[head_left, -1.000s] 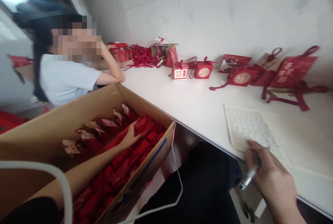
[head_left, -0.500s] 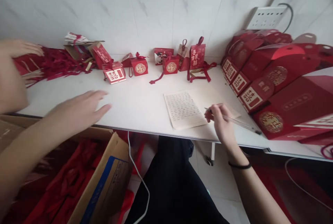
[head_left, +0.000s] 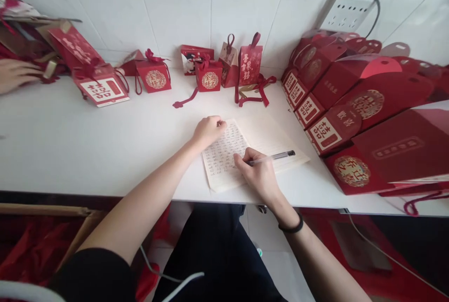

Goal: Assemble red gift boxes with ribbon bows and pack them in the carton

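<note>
An open notebook (head_left: 277, 136) lies on the white table, its left page filled with rows of handwriting and its right page ruled and bare of writing. My right hand (head_left: 257, 171) is closed around a clear pen (head_left: 280, 155) with a dark end. The pen's tip is down at the lower part of the written page, partly hidden by my fingers. Curled into a loose fist, my left hand (head_left: 209, 132) rests at the notebook's upper left edge. I see nothing held in it.
Small red gift boxes (head_left: 154, 77) with ribbons stand along the wall. Larger red boxes (head_left: 386, 138) are stacked at the right, below a power strip (head_left: 345, 12). At far left another person's hand (head_left: 17, 75) touches ribbons. An open carton (head_left: 80, 236) sits below the table edge.
My left hand has moved right from over the table onto the notebook and has closed. My right hand has brought the pen down to the written page. The view has shifted right.
</note>
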Available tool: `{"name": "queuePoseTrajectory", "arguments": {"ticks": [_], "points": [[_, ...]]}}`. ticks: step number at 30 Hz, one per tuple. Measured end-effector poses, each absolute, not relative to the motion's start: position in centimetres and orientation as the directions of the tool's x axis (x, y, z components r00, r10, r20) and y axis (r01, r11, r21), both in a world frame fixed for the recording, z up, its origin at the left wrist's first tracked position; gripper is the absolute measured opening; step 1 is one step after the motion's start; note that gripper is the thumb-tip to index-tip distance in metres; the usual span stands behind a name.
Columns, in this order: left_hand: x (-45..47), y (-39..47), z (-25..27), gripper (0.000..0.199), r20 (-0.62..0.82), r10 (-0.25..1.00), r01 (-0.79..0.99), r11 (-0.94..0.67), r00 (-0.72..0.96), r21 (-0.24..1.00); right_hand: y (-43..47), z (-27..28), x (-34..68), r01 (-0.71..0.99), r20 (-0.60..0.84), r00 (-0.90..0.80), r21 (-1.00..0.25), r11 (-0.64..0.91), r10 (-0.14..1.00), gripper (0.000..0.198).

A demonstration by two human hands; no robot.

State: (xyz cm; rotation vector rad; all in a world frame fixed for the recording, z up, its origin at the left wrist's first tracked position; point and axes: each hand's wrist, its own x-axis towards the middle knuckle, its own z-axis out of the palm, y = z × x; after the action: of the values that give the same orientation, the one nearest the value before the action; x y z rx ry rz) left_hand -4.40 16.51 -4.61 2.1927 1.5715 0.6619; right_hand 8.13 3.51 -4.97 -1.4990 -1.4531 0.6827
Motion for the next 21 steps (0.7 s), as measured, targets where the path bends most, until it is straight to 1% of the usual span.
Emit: {"name": "queuePoseTrajectory", "arguments": {"ticks": [2,8,12,16,21], "points": [[-4.48,16.47,-4.46,0.026,0.151,0.954,0.787,-0.299,0.258,0.540,3.45,-4.76,8.08,0.474,0.192,0.136,-0.874,0.106,0.972,0.039],[-3.73,16.42,-4.46,0.025,0.152,0.953,0.832,-0.301,0.260,0.466,3.39,-4.65,8.17,0.511,0.170,0.115,-0.855,0.088,0.979,0.037],[-3.70,16.30,-4.66,0.025,0.154,0.952,0.829,-0.305,0.263,0.469,3.31,-4.66,8.19,0.533,0.152,0.113,-0.843,0.069,0.982,0.035],[-3.75,16.23,-4.77,0.026,0.158,0.950,0.827,-0.312,0.269,0.468,3.27,-4.56,8.22,0.551,0.166,0.117,-0.831,0.075,0.979,0.032],[-3.72,16.23,-4.81,0.027,0.160,0.950,0.820,-0.313,0.269,0.480,3.30,-4.53,8.32,0.534,0.147,0.147,-0.844,0.047,0.978,0.033]]}}
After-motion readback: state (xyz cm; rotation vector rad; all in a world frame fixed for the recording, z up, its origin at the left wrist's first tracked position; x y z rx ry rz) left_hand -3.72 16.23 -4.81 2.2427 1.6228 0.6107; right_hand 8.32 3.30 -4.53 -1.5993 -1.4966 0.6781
